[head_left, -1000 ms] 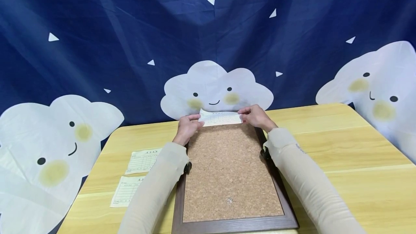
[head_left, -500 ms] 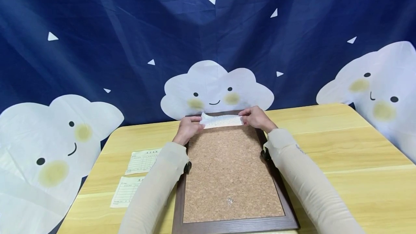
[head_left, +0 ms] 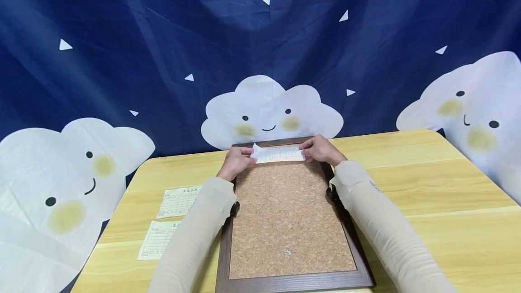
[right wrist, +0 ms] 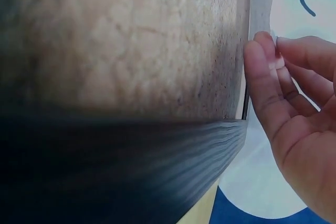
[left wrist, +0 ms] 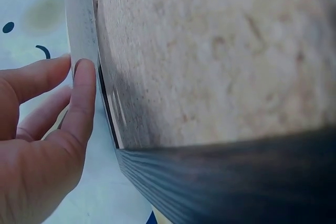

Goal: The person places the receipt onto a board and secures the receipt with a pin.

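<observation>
A white printed paper form is stretched between both hands above the far end of a cork board. My left hand pinches its left end between thumb and fingers; the far left corner of the sheet curls up. At the other end my right hand pinches the paper the same way. In the left wrist view the paper appears edge-on in the fingers, beside the cork. The right wrist view shows thumb and fingers meeting on the paper. Whether the sheet touches the board cannot be told.
The cork board has a dark wood frame and lies on a light wooden table. Two similar paper forms lie left of it, partly hidden by the left sleeve. A blue curtain with clouds hangs behind the table.
Both hands have brought the paper slightly lower and nearer, so the far edge of the frame now shows behind it. The grip of both hands looks the same.
</observation>
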`<act>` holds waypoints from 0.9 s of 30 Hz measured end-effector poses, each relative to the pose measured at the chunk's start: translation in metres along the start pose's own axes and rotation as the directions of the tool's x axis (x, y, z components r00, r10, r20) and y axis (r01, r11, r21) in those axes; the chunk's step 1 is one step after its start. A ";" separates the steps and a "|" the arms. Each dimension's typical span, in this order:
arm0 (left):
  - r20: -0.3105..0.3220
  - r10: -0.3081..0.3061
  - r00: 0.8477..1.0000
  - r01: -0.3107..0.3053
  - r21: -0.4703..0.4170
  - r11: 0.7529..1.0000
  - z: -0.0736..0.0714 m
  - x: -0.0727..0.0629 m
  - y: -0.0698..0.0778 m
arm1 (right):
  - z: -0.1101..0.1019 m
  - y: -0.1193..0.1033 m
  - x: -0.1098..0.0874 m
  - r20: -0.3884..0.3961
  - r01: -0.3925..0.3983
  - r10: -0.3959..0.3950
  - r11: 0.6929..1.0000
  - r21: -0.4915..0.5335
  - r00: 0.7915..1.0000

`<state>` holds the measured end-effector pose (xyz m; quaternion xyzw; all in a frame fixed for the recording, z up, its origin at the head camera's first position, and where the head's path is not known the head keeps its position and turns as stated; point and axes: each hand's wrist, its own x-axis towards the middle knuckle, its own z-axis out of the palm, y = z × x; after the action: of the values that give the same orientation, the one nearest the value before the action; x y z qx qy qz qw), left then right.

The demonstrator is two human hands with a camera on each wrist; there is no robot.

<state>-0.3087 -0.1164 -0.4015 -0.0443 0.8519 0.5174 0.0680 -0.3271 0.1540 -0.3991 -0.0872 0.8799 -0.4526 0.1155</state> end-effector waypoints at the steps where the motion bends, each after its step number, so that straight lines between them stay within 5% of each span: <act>1: 0.002 0.006 1.000 -0.006 0.025 1.000 0.000 0.000 0.000 | 0.000 0.000 0.000 0.001 0.001 -0.001 1.000 -0.006 1.000; 7: 0.023 0.039 0.999 -0.044 0.268 0.962 0.000 0.001 0.001 | 0.003 0.000 0.002 0.015 0.007 -0.007 0.999 -0.050 1.000; 14: 0.078 0.058 0.995 -0.085 0.407 0.909 0.002 0.002 0.004 | 0.004 -0.002 0.004 0.013 -0.013 0.015 0.989 -0.149 1.000; 24: 0.129 0.123 0.984 -0.177 0.626 0.760 0.005 0.006 0.010 | 0.006 -0.002 0.006 0.023 -0.021 0.026 0.981 -0.195 0.999; 27: 0.134 0.111 0.985 -0.172 0.646 0.744 0.007 0.007 0.010 | 0.007 -0.002 0.007 0.029 -0.021 0.027 0.982 -0.187 0.999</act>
<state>-0.3169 -0.1058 -0.3970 0.0697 0.9759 0.1919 0.0767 -0.3316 0.1462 -0.4025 -0.0942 0.9174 -0.3655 0.1261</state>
